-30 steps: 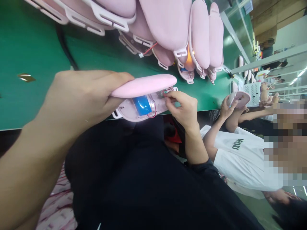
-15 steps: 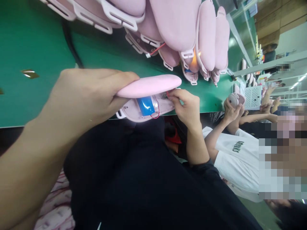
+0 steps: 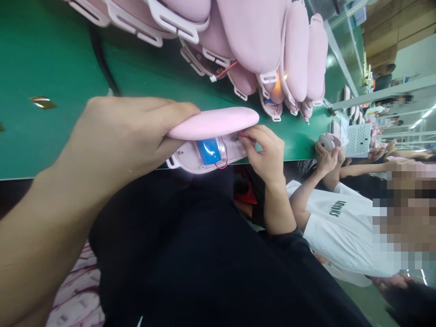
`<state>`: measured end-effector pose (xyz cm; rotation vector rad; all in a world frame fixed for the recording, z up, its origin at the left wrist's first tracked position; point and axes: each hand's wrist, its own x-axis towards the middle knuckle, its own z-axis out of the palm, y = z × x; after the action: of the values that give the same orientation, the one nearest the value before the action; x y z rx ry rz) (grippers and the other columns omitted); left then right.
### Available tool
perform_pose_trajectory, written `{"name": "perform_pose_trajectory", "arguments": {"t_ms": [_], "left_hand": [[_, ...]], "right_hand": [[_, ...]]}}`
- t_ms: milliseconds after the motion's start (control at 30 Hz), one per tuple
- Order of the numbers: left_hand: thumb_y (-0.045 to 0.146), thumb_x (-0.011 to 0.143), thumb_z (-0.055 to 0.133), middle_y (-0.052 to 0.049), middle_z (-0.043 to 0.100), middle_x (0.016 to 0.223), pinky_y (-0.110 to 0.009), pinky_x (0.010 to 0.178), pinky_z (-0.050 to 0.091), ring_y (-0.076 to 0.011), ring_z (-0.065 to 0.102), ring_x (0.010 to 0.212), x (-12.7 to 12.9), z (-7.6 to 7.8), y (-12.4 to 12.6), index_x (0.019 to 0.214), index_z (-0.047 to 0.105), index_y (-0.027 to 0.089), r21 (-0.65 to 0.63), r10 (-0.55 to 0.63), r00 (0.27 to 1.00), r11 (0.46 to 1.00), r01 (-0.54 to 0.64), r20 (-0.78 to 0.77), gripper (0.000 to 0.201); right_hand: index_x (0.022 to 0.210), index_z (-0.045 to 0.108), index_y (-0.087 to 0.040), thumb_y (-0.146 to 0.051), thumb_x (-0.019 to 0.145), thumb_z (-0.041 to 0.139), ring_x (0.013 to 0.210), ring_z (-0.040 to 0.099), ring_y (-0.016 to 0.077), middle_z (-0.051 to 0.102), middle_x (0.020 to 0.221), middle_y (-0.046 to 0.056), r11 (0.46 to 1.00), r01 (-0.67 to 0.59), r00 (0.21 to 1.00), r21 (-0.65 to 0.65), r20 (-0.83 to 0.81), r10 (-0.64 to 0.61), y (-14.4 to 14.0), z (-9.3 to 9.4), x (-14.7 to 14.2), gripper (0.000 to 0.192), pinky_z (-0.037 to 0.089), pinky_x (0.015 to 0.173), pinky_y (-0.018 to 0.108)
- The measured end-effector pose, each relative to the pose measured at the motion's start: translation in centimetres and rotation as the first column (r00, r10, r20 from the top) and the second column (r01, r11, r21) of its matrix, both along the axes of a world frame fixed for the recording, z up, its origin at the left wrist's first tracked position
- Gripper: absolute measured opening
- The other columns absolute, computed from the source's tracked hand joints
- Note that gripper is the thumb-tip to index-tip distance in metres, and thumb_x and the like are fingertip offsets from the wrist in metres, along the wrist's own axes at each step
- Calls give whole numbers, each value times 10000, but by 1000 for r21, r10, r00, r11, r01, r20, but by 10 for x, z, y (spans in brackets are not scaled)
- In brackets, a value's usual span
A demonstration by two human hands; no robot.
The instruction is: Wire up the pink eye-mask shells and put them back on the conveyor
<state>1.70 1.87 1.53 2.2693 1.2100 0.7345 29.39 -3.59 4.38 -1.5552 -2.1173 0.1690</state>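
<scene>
My left hand (image 3: 136,122) grips a pink padded cover (image 3: 216,123) by its near end, thumb below and fingers above, and holds it tilted over an open pale shell (image 3: 190,162). My right hand (image 3: 267,152) is at the shell's other end, thumb and forefinger pinched narrow on a red wire (image 3: 241,134); the fingertips hide where it leads. The shell sits between my hands at the front edge of the green desk (image 3: 296,144); I can't tell whether the desk bears it. Inside lies a shiny blue pack (image 3: 209,151), with thin red leads (image 3: 226,158) looping beside it. Beyond my hands, more pink units (image 3: 252,36) crowd the desk, one glowing orange (image 3: 277,88), and a white plug (image 3: 213,78) pokes out on a red lead. Off to the left are a black cable (image 3: 102,63) and a gold scrap (image 3: 42,102). To my right, a co-worker in a white T-shirt (image 3: 322,213) holds a rounded pale pink part (image 3: 327,141) near a printed sheet (image 3: 358,140).
</scene>
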Motion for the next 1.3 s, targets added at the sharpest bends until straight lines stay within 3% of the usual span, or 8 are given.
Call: {"name": "perform_pose_trajectory", "arguments": {"t_ms": [200, 600, 833, 1033, 1300], "left_hand": [[544, 1116, 310, 20, 761, 1151, -489, 1053, 596, -280, 776, 1176, 0, -1, -1, 1355, 737, 308, -28, 5, 1000, 1000, -5, 4, 543], [559, 1127, 318, 18, 784, 1185, -438, 996, 628, -259, 782, 1155, 0, -1, -2, 1347, 738, 310, -2, 10, 1000, 1000, -10, -11, 536], [534, 1116, 310, 4, 791, 1174, -445, 1028, 612, -255, 775, 1162, 1, 1, 0, 1328, 753, 303, -44, 14, 1000, 999, -14, -23, 543], [583, 1118, 290, -4, 789, 1225, -465, 1013, 608, -276, 771, 1166, 1, 1, -2, 1339, 745, 295, -67, 3, 999, 998, -6, -44, 582], [560, 1134, 261, -41, 778, 1264, -422, 959, 634, -257, 770, 1152, 0, -2, 0, 1350, 728, 272, -15, -46, 994, 999, 44, -98, 590]], "right_hand": [[1018, 791, -241, -185, 1000, 733, 892, 793, 139, 837, 975, -34, 1000, 30, 992, 9, -126, -29, 0, -9, 9, 82, 650, 863, 273], [991, 807, -246, -162, 1028, 647, 893, 793, 144, 835, 980, -35, 986, 123, 987, -113, -88, -134, 3, -6, 2, 185, 654, 884, 305], [1006, 828, -250, -163, 1056, 637, 929, 776, 157, 827, 976, -9, 996, 62, 995, -69, 81, -57, 6, 4, -2, 216, 634, 907, 295], [1058, 835, -263, -216, 1089, 617, 993, 704, 191, 783, 1089, 40, 995, 96, 974, -14, 210, -91, 5, 2, -3, 225, 601, 893, 319], [1197, 788, -174, -55, 1048, 437, 1118, 654, 269, 737, 1169, 135, 993, -50, 901, -109, 424, 92, -13, 12, -7, 399, 603, 1058, 440]]}}
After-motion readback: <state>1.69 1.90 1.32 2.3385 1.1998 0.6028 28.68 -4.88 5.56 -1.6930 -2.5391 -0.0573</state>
